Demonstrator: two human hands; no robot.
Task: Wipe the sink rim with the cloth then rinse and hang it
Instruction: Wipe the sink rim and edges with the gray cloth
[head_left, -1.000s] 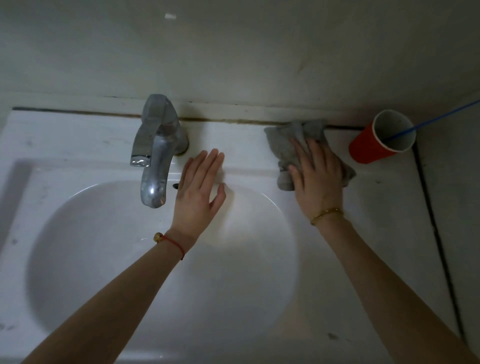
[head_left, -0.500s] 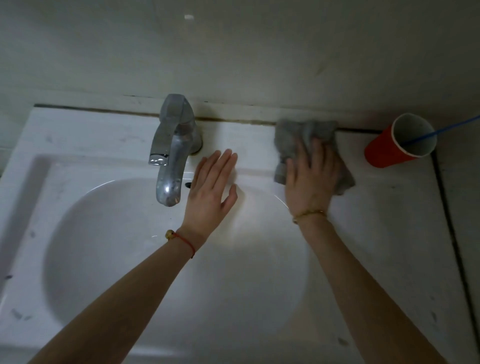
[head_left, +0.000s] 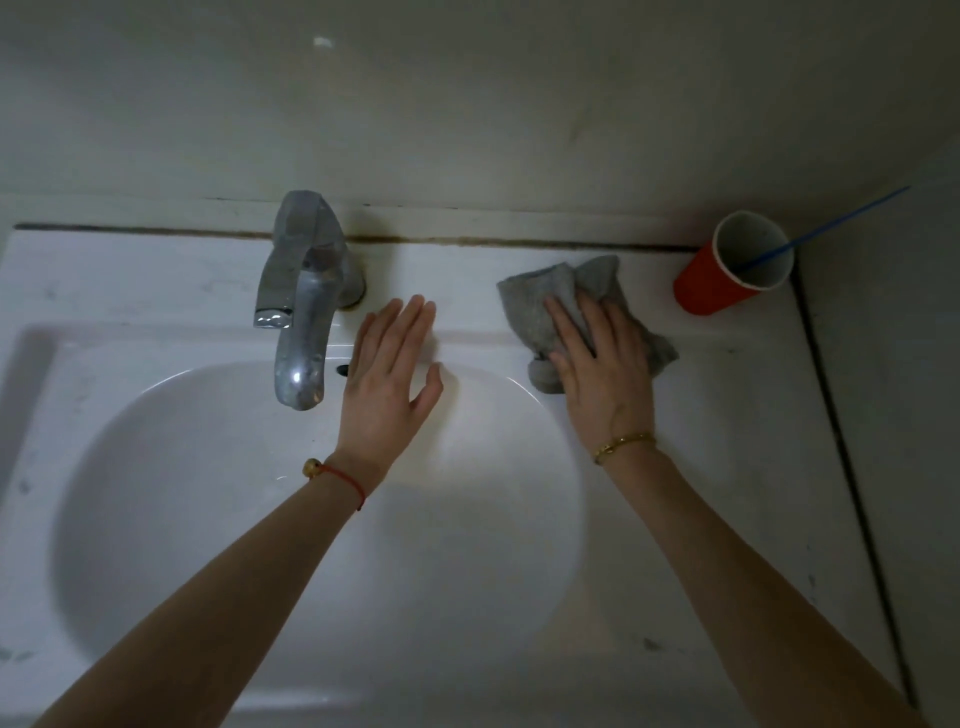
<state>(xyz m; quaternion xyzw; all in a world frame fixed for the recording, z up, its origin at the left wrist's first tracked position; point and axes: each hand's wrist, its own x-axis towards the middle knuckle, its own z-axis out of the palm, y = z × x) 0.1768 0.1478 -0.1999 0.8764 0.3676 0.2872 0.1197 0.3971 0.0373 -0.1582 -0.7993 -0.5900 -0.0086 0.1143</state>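
A crumpled grey cloth (head_left: 537, 306) lies on the back right part of the white sink rim (head_left: 156, 280). My right hand (head_left: 602, 364) presses flat on the cloth with straight fingers, covering its lower half. My left hand (head_left: 389, 374) rests flat with straight fingers on the inner back edge of the rim, just right of the chrome tap (head_left: 304, 306). The two hands are a hand's width apart. The basin (head_left: 234, 519) below them looks dry, and no water runs from the tap.
A red paper cup (head_left: 711, 283) with a blue stick in it stands at the rim's back right corner, close to the cloth. A tiled wall (head_left: 467, 104) rises behind the sink, and a dark seam (head_left: 852, 457) runs along the right side.
My right hand and the cloth have slid a little back toward me along the rim, away from the wall seam. My left hand has stayed beside the tap.
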